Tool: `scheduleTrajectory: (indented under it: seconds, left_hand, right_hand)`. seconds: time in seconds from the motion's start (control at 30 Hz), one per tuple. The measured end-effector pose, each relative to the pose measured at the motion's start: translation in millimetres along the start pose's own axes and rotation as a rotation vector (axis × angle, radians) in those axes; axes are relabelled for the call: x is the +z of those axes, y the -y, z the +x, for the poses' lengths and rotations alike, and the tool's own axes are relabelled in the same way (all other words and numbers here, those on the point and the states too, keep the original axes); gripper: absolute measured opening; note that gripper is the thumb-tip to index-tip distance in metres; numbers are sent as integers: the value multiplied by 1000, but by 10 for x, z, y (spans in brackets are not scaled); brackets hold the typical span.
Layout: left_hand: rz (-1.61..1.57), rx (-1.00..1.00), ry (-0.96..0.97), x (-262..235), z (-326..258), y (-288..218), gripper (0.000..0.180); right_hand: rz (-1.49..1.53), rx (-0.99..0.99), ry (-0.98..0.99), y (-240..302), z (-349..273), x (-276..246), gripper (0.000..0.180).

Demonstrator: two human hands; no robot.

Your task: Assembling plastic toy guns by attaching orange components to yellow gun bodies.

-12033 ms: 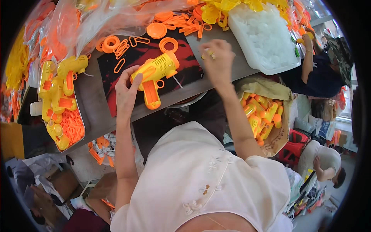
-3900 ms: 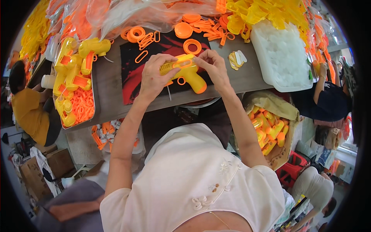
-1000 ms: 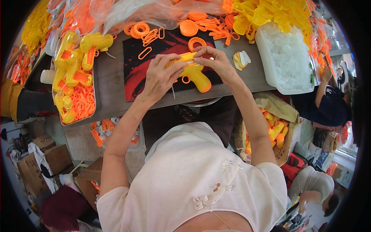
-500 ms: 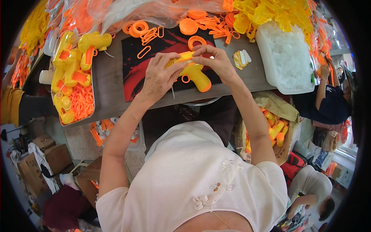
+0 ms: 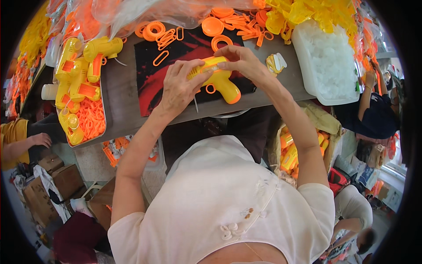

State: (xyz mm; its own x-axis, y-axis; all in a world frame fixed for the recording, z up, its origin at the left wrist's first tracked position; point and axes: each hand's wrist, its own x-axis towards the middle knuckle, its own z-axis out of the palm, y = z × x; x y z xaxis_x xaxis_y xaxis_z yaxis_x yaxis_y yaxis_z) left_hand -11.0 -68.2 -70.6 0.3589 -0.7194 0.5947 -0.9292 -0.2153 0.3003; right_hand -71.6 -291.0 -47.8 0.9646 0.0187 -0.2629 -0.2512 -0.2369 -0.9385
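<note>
A yellow toy gun (image 5: 225,87) with an orange butt and trigger ring is held over the middle of the table, its handle slanting down to the right. My left hand (image 5: 178,88) grips the barrel end, fingers bent over the top and thumb below. At the upper rear, my right hand (image 5: 246,65) pinches the body, thumb and fingertips against a pale strip along its side. Both hands cover much of the barrel. Below the left hand hangs a thin pale cord (image 5: 196,104). Beneath lies a black and red mat (image 5: 149,83).
At left, a tray (image 5: 104,121) holds yellow toy guns and small orange parts. Orange rings (image 5: 222,42) and clips (image 5: 161,58) lie beyond the mat. Pale oval pieces (image 5: 277,63) and a white tub (image 5: 318,97) are at right; below sits a sack (image 5: 327,118) of toys.
My right fingers have settled lower and closer onto the toy gun's top. The view has shifted slightly. At the far left, another person's arm and hand have come into sight.
</note>
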Motion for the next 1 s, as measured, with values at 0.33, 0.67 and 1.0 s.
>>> scheduleTrajectory:
  seconds: [0.33, 0.67, 1.0]
  left_hand:
    - [-644, -388, 126, -164, 85, 236, 47]
    - [-775, -501, 646, -309, 171, -394, 74]
    - [-649, -46, 602, 114, 369, -1087, 75]
  right_hand:
    - [66, -147, -88, -113, -113, 153, 40]
    - [-235, -584, -384, -314, -1002, 626, 58]
    - [545, 193, -797, -719, -2863, 32, 56]
